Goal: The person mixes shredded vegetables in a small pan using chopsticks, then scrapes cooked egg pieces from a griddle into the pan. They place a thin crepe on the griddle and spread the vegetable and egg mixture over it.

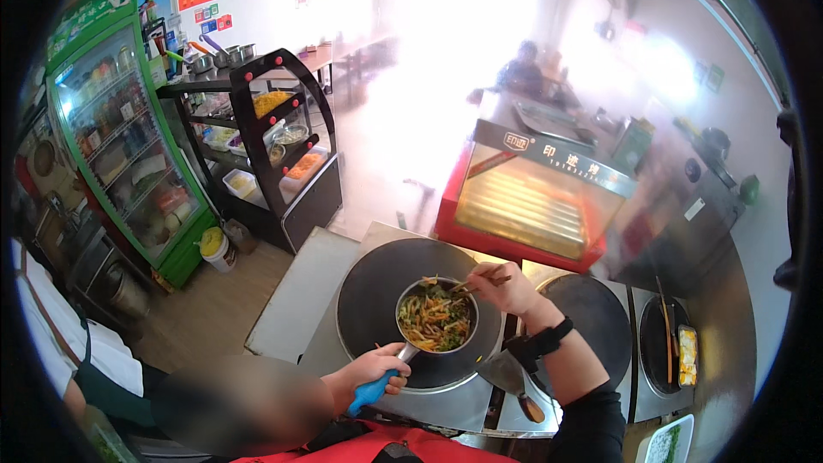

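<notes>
My left hand (pixel 377 375) is wrapped round the blue handle (pixel 370 393) of a small metal saucepan (pixel 411 350). The saucepan is over the round black griddle (pixel 367 291) in front of me; I cannot tell if it touches the plate. Inside lies a mix of shredded vegetables (pixel 435 319), orange, pale and green. From the right, my right hand (pixel 507 290) pinches a pair of wooden chopsticks (pixel 465 286), their tips at the food by the pan's far right rim. Below that wrist, a metal scraper (pixel 506 374) with a wooden handle lies beside the griddle.
A second griddle (pixel 591 317) and a third (pixel 656 351) with a wooden stick stand to the right. Beyond is a red roller grill (pixel 523 206). At the left are a food display case (pixel 313 197), a green fridge (pixel 184 257) and a person in a green apron (pixel 99 390).
</notes>
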Tool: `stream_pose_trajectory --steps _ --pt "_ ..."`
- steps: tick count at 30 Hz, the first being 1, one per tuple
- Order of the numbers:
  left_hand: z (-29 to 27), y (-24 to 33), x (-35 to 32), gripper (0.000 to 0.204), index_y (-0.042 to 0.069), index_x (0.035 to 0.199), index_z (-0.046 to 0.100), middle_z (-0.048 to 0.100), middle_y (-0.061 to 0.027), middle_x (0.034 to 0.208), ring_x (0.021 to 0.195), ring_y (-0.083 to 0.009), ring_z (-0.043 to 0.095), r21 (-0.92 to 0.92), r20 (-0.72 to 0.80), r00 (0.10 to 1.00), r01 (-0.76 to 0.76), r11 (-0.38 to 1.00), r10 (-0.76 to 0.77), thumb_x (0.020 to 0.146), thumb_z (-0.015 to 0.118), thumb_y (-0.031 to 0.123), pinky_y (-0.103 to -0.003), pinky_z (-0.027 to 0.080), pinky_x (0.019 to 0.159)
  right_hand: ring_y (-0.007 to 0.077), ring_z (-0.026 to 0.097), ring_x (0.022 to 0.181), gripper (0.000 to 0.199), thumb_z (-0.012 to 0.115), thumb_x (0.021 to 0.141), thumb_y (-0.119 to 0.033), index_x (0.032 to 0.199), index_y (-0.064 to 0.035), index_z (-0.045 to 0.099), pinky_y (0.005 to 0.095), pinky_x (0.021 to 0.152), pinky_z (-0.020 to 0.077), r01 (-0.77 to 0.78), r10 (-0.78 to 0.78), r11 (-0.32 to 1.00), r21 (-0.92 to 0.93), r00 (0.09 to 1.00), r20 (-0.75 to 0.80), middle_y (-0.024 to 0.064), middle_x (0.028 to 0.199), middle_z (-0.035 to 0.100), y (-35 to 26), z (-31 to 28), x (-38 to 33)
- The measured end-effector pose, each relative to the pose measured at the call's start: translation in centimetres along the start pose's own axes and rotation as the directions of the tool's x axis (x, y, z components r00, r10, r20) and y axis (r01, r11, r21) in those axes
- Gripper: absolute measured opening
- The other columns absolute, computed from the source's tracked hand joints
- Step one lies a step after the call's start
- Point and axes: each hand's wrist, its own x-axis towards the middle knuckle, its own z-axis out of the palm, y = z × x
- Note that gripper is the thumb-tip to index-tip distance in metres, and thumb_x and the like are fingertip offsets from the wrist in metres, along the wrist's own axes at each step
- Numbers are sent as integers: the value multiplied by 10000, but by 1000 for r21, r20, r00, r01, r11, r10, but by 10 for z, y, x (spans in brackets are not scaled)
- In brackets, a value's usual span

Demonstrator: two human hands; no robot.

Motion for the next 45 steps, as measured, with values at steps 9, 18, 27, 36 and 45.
stream_pose_trajectory --steps 9,18,27,36,45 --pt "-1 -10 -4 639 178 1443 295 434 -12 750 565 -93 424 100 -41 995 -89 991 93 869 494 -19 -256 368 489 184 670 654 210 571 983 -177 940 16 641 303 582 572 -310 393 745 591 919 -14 122 801 682 49 34 -83" --pt "0 -5 -4 331 134 1139 414 455 -29 744 547 -113 458 -12 25 992 -126 992 126 862 505 -23 -273 375 469 211 657 700 215 516 1004 -209 922 -31 606 298 622 549 -82 729 303 949 661 -176 117 797 663 37 59 -121" --pt "1 5 12 391 134 1210 459 440 -14 739 556 -87 426 32 85 993 -83 996 80 874 502 -60 -239 337 473 226 680 660 231 584 980 -204 969 23 624 324 607 570 -203 430 766 610 868 -250 145 807 690 16 48 -112" --pt "-15 -1 -13 512 153 1364 376 396 10 695 535 -90 400 -104 222 975 11 995 12 899 463 -42 -242 319 461 170 646 617 230 563 991 -183 924 26 630 285 593 548 -259 400 814 520 899 -177 101 747 665 -5 38 -76" --pt "-3 0 1 534 179 1397 349 437 15 689 521 -78 428 165 129 988 -110 980 89 907 435 -14 -225 346 439 120 622 645 179 514 1002 -92 882 -10 619 245 587 508 -123 220 900 417 956 -194 50 769 655 4 60 -53"
